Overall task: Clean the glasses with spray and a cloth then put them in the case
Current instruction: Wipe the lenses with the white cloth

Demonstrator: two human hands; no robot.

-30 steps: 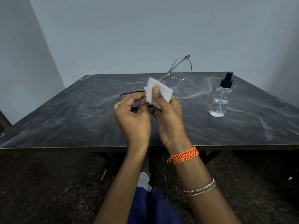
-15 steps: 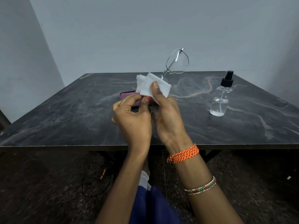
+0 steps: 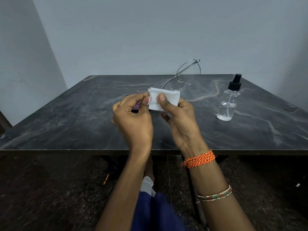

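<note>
Right hand (image 3: 181, 120) grip pinches white square cloth (image 3: 164, 100) over thin wire-framed glasses (image 3: 186, 75); left hand (image 3: 133, 120) grip pinches their frame.

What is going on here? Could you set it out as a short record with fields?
Activity: a person wipes a pair of glasses with a white cloth
Right hand: thumb pinches the cloth against one lens
Left hand: fingers curled at the cloth's left edge; which part of the glasses it holds is hidden
Glasses: held above the table, one lens sticking up past the cloth
Spray bottle: upright on the table to the right, untouched
Case: purple, mostly hidden behind the left hand
</note>
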